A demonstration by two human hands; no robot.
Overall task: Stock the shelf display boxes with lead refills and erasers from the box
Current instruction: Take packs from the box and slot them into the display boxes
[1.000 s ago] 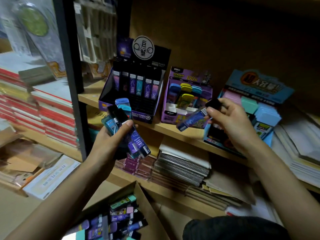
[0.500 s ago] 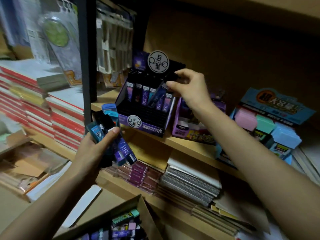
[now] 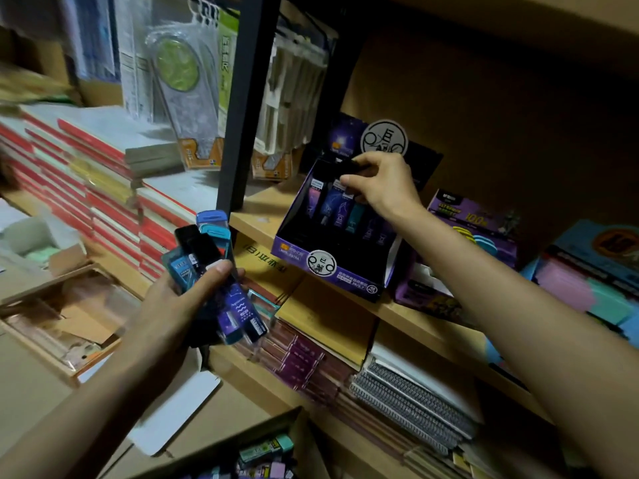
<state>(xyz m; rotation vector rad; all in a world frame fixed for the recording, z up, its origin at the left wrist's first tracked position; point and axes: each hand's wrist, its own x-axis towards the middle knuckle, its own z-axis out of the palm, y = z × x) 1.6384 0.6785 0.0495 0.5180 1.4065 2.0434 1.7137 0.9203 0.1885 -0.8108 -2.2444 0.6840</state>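
Note:
My left hand [image 3: 179,305] grips a fanned bundle of lead refill cases [image 3: 221,271], blue, black and purple, held in front of the shelf edge. My right hand [image 3: 380,186] reaches into the black and purple display box [image 3: 325,267] on the shelf, fingers pinched on the black top of a lead refill case [image 3: 345,167] at the back row. A few refill cases [image 3: 340,205] stand upright in the box. A purple display box [image 3: 466,216] with erasers sits to its right. The cardboard supply box [image 3: 262,454] lies open at the bottom, holding several refill cases.
A blue display box of pastel erasers [image 3: 594,288] stands at far right. Notebooks and spiral pads [image 3: 408,402] fill the lower shelf. A black shelf post [image 3: 242,108] rises left of the display box. Red-edged book stacks [image 3: 86,174] lie at left, hanging packages above.
My right hand carried one refill case from the right side over to the black and purple display box and lowered it into the back row. My left hand kept its bundle.

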